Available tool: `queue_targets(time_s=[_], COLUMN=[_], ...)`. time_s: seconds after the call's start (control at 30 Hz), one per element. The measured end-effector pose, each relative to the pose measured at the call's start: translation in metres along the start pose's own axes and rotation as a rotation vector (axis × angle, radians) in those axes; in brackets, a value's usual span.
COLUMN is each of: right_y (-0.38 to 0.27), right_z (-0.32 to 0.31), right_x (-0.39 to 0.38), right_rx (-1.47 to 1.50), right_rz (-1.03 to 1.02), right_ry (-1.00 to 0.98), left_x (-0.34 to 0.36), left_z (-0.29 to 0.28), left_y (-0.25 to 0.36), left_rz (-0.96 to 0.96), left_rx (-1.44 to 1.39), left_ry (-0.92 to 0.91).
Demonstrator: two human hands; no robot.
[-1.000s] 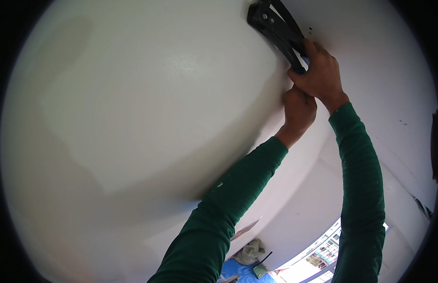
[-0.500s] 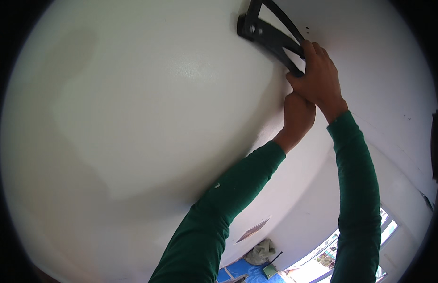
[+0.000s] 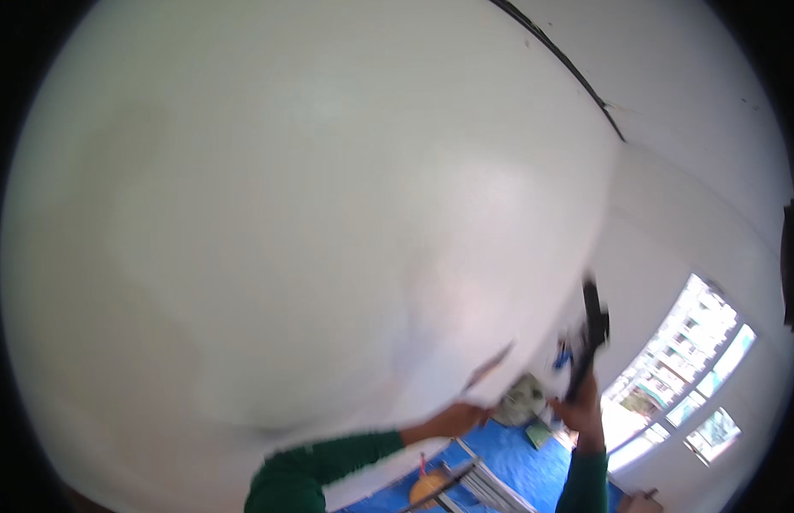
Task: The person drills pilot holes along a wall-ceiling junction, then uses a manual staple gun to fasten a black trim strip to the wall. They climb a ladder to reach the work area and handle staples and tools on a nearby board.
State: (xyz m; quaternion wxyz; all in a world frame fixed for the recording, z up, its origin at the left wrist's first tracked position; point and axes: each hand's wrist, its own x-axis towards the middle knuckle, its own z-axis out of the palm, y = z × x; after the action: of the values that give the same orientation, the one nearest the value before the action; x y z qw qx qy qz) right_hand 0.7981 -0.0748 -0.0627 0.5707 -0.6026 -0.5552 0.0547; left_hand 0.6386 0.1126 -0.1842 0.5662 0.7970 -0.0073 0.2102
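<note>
My right hand (image 3: 581, 409) is wrapped round a black two-handled hand tool (image 3: 594, 316), held upright at the right, away from the white wall (image 3: 328, 214). Motion blurs the tool, so its jaws and handles cannot be made out. My left hand (image 3: 458, 419) reaches across low in front of the wall, apart from the tool. Blur hides how its fingers lie and whether anything is in them. Just above that hand, a thin slanted picture or sheet (image 3: 489, 366) shows on the wall.
A dark strip (image 3: 568, 64) runs along the wall's upper edge. Below are a ladder (image 3: 478, 479), a blue floor sheet (image 3: 529, 470), an orange-yellow round thing (image 3: 427, 487), a grey bundle (image 3: 522, 400) and a green object (image 3: 538, 436). A window (image 3: 679, 359) stands at the right.
Both hands have come down from the top of the wall and moved apart. The tool has come down with my right hand. The view has shifted, showing more floor and window.
</note>
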Motion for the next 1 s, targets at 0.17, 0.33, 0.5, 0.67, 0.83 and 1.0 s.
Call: queue_targets(time_s=[0.17, 0.33, 0.5, 0.67, 0.83, 1.0], right_y=[0.068, 0.057, 0.089, 0.105, 0.080, 0.091], right_z=[0.044, 0.044, 0.037, 0.047, 0.035, 0.021], right_x=[-0.129, -0.174, -0.193, -0.189, -0.193, -0.195], right_rx=[0.752, 0.776, 0.681, 0.048, -0.059, 0.227], right_rz=[0.595, 0.833, 0.883, 0.571, 0.261, 0.490], right_ry=[-0.100, -0.098, -0.095, -0.125, 0.077, 0.306], left_x=[-0.147, -0.208, -0.213, -0.182, -0.158, -0.087], left_z=[0.050, 0.075, 0.092, 0.078, 0.069, 0.061], left_y=[-0.091, -0.082, -0.093, -0.094, -0.033, 0.013], left_rz=[-0.558, -0.624, -0.830, -0.761, -0.562, -0.365], left_rx=[-0.742, -0.781, -0.922, -1.002, -0.865, -0.050], left_ry=[0.327, 0.475, 0.450, 0.644, 0.729, 0.800])
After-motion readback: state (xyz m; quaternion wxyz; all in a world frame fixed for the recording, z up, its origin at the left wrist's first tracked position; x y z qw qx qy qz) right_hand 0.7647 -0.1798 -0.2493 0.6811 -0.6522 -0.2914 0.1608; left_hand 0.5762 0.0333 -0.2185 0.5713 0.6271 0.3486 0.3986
